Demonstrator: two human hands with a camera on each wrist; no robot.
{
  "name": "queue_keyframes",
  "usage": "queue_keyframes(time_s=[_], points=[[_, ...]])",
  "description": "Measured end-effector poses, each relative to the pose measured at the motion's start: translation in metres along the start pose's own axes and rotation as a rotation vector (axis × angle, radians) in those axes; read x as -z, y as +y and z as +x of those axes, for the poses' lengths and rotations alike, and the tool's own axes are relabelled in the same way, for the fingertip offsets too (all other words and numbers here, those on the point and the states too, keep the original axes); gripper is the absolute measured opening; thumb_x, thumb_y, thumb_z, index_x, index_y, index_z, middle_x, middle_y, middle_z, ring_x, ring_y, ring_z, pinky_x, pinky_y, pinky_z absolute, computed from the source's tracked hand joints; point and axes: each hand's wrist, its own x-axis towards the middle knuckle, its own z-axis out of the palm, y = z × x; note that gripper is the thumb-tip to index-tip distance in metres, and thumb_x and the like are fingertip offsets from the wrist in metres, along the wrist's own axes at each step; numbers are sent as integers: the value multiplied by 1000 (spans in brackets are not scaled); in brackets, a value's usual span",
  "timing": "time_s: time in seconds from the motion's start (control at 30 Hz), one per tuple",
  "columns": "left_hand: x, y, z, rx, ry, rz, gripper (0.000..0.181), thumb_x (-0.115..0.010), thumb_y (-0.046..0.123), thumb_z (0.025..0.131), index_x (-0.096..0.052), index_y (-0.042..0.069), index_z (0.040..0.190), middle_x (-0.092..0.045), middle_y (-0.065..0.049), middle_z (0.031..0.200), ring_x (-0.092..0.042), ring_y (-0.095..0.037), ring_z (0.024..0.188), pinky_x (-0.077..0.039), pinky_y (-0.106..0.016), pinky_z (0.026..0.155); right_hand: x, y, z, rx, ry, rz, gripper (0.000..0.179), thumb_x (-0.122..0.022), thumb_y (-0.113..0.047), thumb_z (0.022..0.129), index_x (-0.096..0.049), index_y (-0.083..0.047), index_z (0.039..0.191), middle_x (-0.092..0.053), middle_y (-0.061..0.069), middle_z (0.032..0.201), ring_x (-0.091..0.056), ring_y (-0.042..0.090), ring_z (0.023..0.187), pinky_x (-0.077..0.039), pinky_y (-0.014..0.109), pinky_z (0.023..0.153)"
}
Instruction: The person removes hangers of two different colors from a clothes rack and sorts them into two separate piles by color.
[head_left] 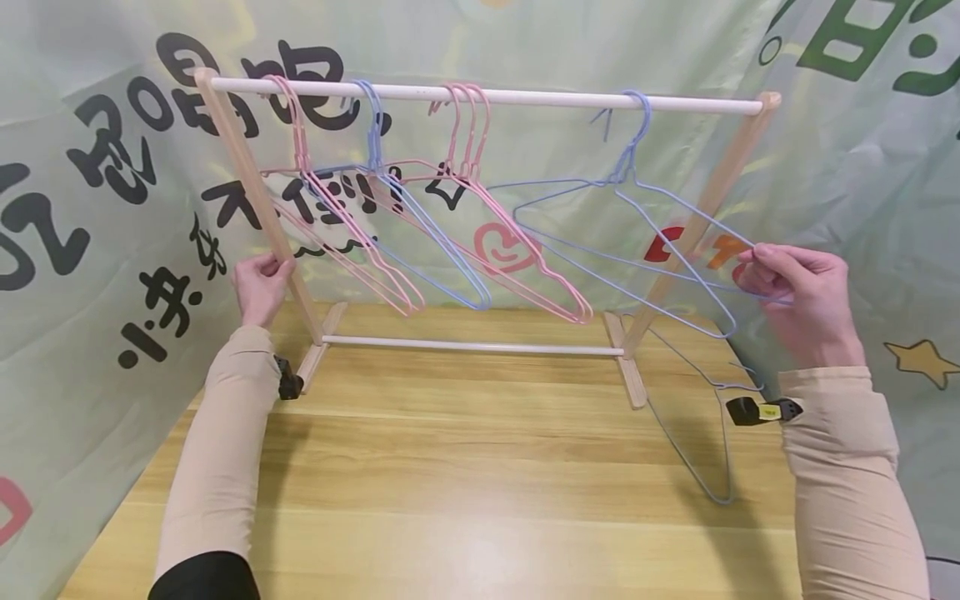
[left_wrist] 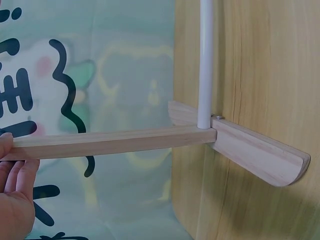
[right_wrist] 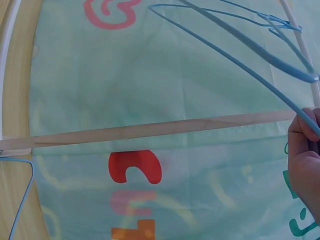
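A wooden clothes rack with a white top rail (head_left: pixel 540 97) stands on the table. My left hand (head_left: pixel 261 287) grips its left post (left_wrist: pixel 125 141), thumb on one side and fingers on the other. At the right, my right hand (head_left: pixel 810 296) pinches the outer end of a blue wire hanger (head_left: pixel 693 210), whose hook is over the rail. A second blue hanger (head_left: pixel 660 233) hangs right beside it, their hooks close together. In the right wrist view, the hanger's wire (right_wrist: pixel 250 72) runs into my curled fingers (right_wrist: pixel 302 130).
Pink hangers (head_left: pixel 360 221), blue hangers (head_left: pixel 438 237) and more pink hangers (head_left: pixel 525 246) hang in groups along the rail. One loose blue hanger (head_left: pixel 682 452) lies by the right foot (head_left: pixel 633 383). A printed cloth (head_left: pixel 420 33) surrounds the wooden table (head_left: pixel 450 467).
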Motion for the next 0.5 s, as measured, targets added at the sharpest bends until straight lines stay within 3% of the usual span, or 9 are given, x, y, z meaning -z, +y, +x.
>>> queue_keyframes(time_s=[0.17,0.27,0.5], points=[[-1,1,0,13,4,-5,36,-64,21,97,-67,6,130,-67,-18,127,-69,-22,118,-54,-30,102,2,-1,-3,1,20,13,33,-37,19,98,-69,21,90,-55,17,64,-24,21,58,-18,32,65],[-1,1,1,17,4,-15,37,-65,21,97,-67,6,130,-67,-17,127,-69,-22,118,-54,-30,102,4,-1,-4,-34,13,83,34,-35,18,99,-68,23,91,-57,20,66,-26,22,59,-20,32,64],[0,0,1,4,4,-17,36,-64,21,97,-67,6,130,-67,-16,126,-68,-23,119,-54,-30,103,6,2,-6,-51,20,30,34,-36,17,99,-68,19,86,-55,18,67,-29,24,61,-26,33,66]])
